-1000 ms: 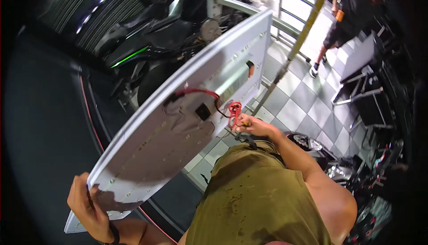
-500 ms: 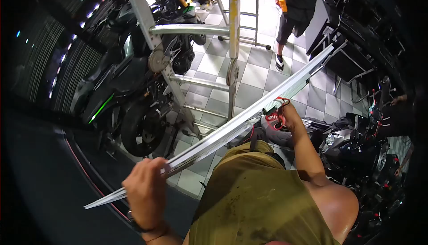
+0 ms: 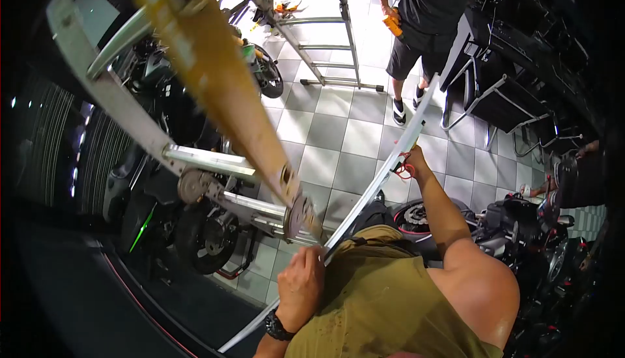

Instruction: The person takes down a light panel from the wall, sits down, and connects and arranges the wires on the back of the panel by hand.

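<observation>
A long flat white panel point(image 3: 372, 200) stands nearly edge-on in front of my body, slanting from lower left to upper right. My left hand point(image 3: 301, 281), with a black watch on the wrist, is closed around the panel's near part. Farther along, my right hand point(image 3: 415, 160) is closed at the panel's back side, beside a loop of red wire point(image 3: 405, 170). Its fingertips are partly hidden, so whether it grips the wire, the panel or both is unclear.
A folding ladder point(image 3: 260, 208) with a yellow rail rises close at the left. Behind it are motorcycles point(image 3: 207, 237); another ladder point(image 3: 319, 19) stands ahead. A person point(image 3: 430, 13) holds an orange tool point(image 3: 393, 23). Chairs point(image 3: 501, 100) and more motorcycles point(image 3: 514, 218) are on the right.
The panel has turned from showing its broad back face to edge-on and now points more forward. My left hand has moved right, toward my body. The ladder now appears much closer.
</observation>
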